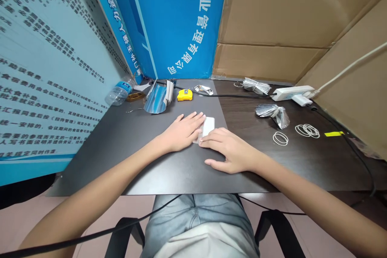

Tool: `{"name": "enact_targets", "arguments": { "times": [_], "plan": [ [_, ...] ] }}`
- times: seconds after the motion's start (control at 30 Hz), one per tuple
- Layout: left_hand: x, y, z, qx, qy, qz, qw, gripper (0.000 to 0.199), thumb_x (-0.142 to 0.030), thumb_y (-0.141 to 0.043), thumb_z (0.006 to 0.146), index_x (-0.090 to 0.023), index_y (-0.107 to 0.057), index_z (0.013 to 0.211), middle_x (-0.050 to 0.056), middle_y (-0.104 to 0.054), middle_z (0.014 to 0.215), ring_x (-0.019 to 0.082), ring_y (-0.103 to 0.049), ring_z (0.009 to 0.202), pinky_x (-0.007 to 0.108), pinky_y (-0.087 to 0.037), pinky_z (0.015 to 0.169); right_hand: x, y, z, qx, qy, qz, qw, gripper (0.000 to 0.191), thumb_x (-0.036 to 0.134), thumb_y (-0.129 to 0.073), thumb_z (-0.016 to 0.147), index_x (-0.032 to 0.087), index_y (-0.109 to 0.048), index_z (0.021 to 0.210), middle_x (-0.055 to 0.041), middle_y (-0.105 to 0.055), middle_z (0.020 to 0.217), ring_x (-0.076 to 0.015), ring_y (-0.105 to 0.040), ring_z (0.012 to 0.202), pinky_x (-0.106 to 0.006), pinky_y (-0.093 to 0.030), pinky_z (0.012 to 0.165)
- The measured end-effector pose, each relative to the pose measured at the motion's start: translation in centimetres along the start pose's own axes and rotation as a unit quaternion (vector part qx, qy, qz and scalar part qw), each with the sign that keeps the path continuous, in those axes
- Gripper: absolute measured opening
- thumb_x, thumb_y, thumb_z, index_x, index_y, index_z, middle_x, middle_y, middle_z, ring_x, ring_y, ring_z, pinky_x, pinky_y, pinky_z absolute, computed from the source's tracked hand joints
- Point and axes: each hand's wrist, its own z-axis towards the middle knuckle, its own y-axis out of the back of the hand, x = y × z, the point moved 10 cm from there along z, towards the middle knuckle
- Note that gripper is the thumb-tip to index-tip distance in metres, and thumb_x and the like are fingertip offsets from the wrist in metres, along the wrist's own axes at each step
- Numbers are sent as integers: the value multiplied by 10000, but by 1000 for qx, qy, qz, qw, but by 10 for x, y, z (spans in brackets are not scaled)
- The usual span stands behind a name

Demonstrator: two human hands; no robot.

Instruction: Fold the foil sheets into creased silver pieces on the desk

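A small white rectangular object (pixel 209 125) lies on the dark mat (pixel 169 173) between my hands. My left hand (pixel 184 132) lies palm down at its left side, fingers stretched out, the fingertips reaching its edge. From the right, my right hand (pixel 228 149) touches its lower edge with the fingertips, the thumb spread apart below. A thin, pale edge shows beneath the fingers at the object's lower left; what it belongs to is too small to tell.
Behind my hands are a yellow tape measure (pixel 184 95), a curled blue sheet (pixel 156 98) and a plastic bottle (pixel 120 90). At right are silver tie bundles (pixel 273 113), white rings (pixel 280 138), a power strip (pixel 294 92) with cables, and a yellow strip (pixel 333 134).
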Motion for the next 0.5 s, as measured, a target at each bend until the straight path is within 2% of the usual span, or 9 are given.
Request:
{"name": "enact_targets", "arguments": {
  "times": [0.07, 0.13, 0.2, 0.27, 0.33, 0.43, 0.5],
  "plan": [
    [-2, 10, -1, -63, 3, 31, 998, 583, -490, -385, 1104, -257, -420, 1637, 128, -302, 1781, 337, -267, 1664, 637, -277, 1309, 1, -1, 1, 6, -1, 12, 1000, 468, 465, -686, 973, 222, -694, 1373, -121, -760, 1311, -300, -672, 1228, -518, -506, 1103],
    [-10, 19, -3, -111, -18, 54, 992, 468, -489, -456, 1082, -248, -619, 1449, 129, -465, 1694, 347, -386, 1596, 587, -360, 1258, 0, -1, 2, 10, -3, 28, 1000, 492, 465, -700, 964, 231, -677, 1396, -109, -757, 1331, -302, -656, 1265, -526, -484, 1142],
    [-17, 21, -4, -121, -44, 59, 990, 358, -452, -480, 1077, -244, -722, 1239, 117, -666, 1471, 323, -559, 1431, 513, -447, 1169, 0, -1, 3, 16, -1, 43, 999, 511, 456, -710, 959, 240, -658, 1419, -99, -745, 1363, -299, -634, 1319, -533, -444, 1198],
    [-19, 20, -4, -109, -55, 45, 992, 327, -423, -478, 1078, -246, -739, 1165, 95, -743, 1287, 286, -651, 1262, 456, -494, 1094, 0, -1, 4, 19, -3, 46, 999, 506, 445, -707, 964, 246, -650, 1425, -97, -741, 1367, -298, -626, 1334, -540, -416, 1225],
    [-16, 19, -3, -101, -57, 33, 993, 330, -411, -471, 1080, -255, -735, 1203, 86, -736, 1317, 280, -653, 1250, 451, -504, 1086, -3, 0, 5, 14, -21, 35, 999, 459, 441, -694, 976, 241, -668, 1388, -103, -751, 1331, -302, -635, 1302, -541, -438, 1194],
    [-14, 20, -3, -94, -91, 37, 991, 365, -391, -476, 1077, -268, -706, 1332, 70, -639, 1537, 323, -516, 1468, 516, -437, 1199, -11, 7, 5, -11, -66, 5, 998, 338, 455, -688, 983, 225, -728, 1227, -105, -780, 1189, -294, -670, 1190, -538, -471, 1128],
    [-15, 18, -4, -73, -132, 36, 988, 391, -365, -480, 1078, -268, -683, 1398, 59, -625, 1567, 326, -440, 1550, 533, -381, 1254, -17, 15, 4, -29, -90, -18, 995, 281, 471, -714, 968, 231, -745, 1112, -94, -787, 1097, -291, -682, 1154, -567, -439, 1146]
  ]
}}
